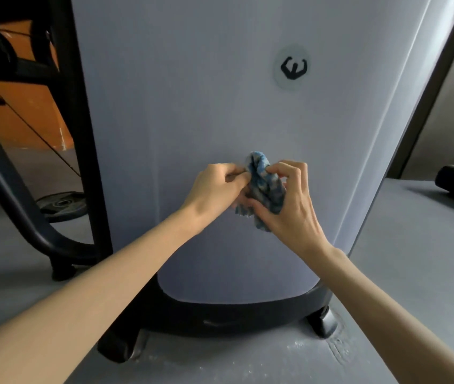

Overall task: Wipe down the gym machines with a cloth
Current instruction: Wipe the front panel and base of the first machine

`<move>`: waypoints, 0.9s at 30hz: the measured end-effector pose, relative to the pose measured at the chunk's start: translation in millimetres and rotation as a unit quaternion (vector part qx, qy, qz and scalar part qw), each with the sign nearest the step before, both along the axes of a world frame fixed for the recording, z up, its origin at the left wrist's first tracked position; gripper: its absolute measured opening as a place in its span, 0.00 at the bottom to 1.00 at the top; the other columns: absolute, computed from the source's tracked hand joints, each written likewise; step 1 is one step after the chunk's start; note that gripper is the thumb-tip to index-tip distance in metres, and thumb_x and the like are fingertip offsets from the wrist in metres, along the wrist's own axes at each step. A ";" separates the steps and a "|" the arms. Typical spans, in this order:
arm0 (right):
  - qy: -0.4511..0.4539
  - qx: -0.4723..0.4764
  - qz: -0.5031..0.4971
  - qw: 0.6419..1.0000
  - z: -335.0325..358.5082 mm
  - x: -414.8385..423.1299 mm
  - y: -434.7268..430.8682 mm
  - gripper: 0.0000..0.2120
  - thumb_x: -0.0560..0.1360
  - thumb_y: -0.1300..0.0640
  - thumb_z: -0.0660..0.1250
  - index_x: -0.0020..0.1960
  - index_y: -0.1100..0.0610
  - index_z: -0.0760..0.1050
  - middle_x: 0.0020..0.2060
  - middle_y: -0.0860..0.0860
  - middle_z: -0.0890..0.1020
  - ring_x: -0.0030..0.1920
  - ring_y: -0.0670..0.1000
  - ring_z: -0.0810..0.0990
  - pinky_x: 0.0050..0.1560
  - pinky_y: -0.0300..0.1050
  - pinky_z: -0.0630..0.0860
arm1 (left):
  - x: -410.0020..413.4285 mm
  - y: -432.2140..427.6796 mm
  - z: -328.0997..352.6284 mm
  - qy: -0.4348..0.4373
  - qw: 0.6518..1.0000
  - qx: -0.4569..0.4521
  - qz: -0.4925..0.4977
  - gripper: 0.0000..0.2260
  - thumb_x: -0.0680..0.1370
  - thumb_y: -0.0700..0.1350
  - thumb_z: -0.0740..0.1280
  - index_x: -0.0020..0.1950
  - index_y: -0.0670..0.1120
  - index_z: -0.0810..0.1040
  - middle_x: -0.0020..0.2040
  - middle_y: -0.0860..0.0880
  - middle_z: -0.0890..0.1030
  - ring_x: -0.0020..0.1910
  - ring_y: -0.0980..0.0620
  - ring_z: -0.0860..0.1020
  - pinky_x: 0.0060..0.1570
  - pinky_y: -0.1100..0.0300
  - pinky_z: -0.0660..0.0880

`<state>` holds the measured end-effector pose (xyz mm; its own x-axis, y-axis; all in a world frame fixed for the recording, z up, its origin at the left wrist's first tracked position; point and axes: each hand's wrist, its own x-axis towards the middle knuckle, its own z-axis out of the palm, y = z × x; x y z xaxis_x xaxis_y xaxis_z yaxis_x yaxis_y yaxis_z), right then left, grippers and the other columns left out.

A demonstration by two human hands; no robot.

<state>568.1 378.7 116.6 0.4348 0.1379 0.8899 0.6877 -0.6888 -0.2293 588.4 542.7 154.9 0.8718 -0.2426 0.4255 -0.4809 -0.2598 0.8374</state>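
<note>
Two bare forearms reach in from the bottom edge toward the machine's grey panel (192, 106). Before the panel's middle, the left hand (217, 187) and right hand (289, 206) hold a bunched blue-and-white cloth (264, 187), fingers (289, 169) curled and pinching it. Higher on the panel sits a black logo (293, 68). Left of the panel, a weight plate (62, 205) lies on the floor.

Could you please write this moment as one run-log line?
cloth: bunched, in front of grey machine panel | left hand: pinches cloth | right hand: grips cloth
</note>
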 end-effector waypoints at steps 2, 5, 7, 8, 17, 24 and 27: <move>-0.023 0.011 -0.017 1.000 16.6 7.3 -0.8 0.25 0.70 0.70 0.71 0.60 0.52 0.65 0.56 0.47 0.66 0.54 0.50 0.70 0.55 0.32 0.70 | 0.9 -1.0 16.3 -0.038 0.999 0.019 0.004 0.09 0.81 0.42 0.63 0.47 0.51 0.81 0.42 0.54 0.85 0.42 0.58 0.83 0.40 0.67 0.74; -0.108 0.004 -0.059 0.992 50.8 17.7 -4.9 0.23 0.71 0.71 0.66 0.60 0.54 0.66 0.56 0.49 0.66 0.54 0.52 0.68 0.56 0.32 0.67 | 7.0 1.0 39.7 -0.147 0.985 0.067 0.065 0.10 0.79 0.40 0.62 0.52 0.48 0.83 0.46 0.55 0.85 0.47 0.56 0.81 0.48 0.70 0.73; -0.179 -0.012 -0.092 0.980 78.6 29.4 -12.5 0.21 0.71 0.70 0.65 0.60 0.54 0.68 0.56 0.50 0.67 0.54 0.53 0.68 0.57 0.36 0.67 | 16.9 7.0 49.1 -0.228 0.963 0.084 0.113 0.11 0.76 0.42 0.60 0.51 0.46 0.82 0.46 0.53 0.83 0.46 0.51 0.81 0.52 0.59 0.75; -0.210 -0.024 -0.111 0.971 92.1 37.2 -17.6 0.20 0.72 0.69 0.65 0.60 0.54 0.68 0.56 0.50 0.68 0.54 0.54 0.69 0.57 0.40 0.68 | 21.6 11.4 51.5 -0.264 0.950 0.094 0.135 0.12 0.74 0.42 0.59 0.51 0.46 0.81 0.46 0.52 0.81 0.47 0.49 0.80 0.54 0.53 0.75; -0.262 -0.215 -0.081 0.937 113.4 88.7 -37.0 0.19 0.76 0.68 0.67 0.67 0.67 0.72 0.67 0.60 0.70 0.71 0.60 0.67 0.72 0.53 0.65 | 49.7 61.4 57.1 -0.442 0.820 0.219 0.292 0.18 0.70 0.33 0.70 0.59 0.41 0.76 0.63 0.39 0.74 0.59 0.43 0.69 0.58 0.52 0.61; -0.307 -0.387 -0.117 0.861 114.0 81.9 -19.4 0.16 0.80 0.58 0.66 0.67 0.55 0.76 0.66 0.53 0.77 0.67 0.54 0.75 0.68 0.54 0.70 | 69.9 90.3 66.1 -0.439 0.815 0.238 0.294 0.23 0.76 0.38 0.65 0.71 0.39 0.68 0.73 0.36 0.66 0.68 0.37 0.65 0.68 0.44 0.62; -0.319 -0.367 -0.139 0.863 139.5 82.9 -13.5 0.16 0.78 0.63 0.68 0.65 0.58 0.78 0.66 0.56 0.76 0.67 0.57 0.74 0.67 0.60 0.70 | 75.8 97.0 62.7 -0.437 0.819 0.242 0.283 0.24 0.78 0.41 0.63 0.73 0.39 0.65 0.74 0.36 0.63 0.70 0.38 0.64 0.69 0.43 0.63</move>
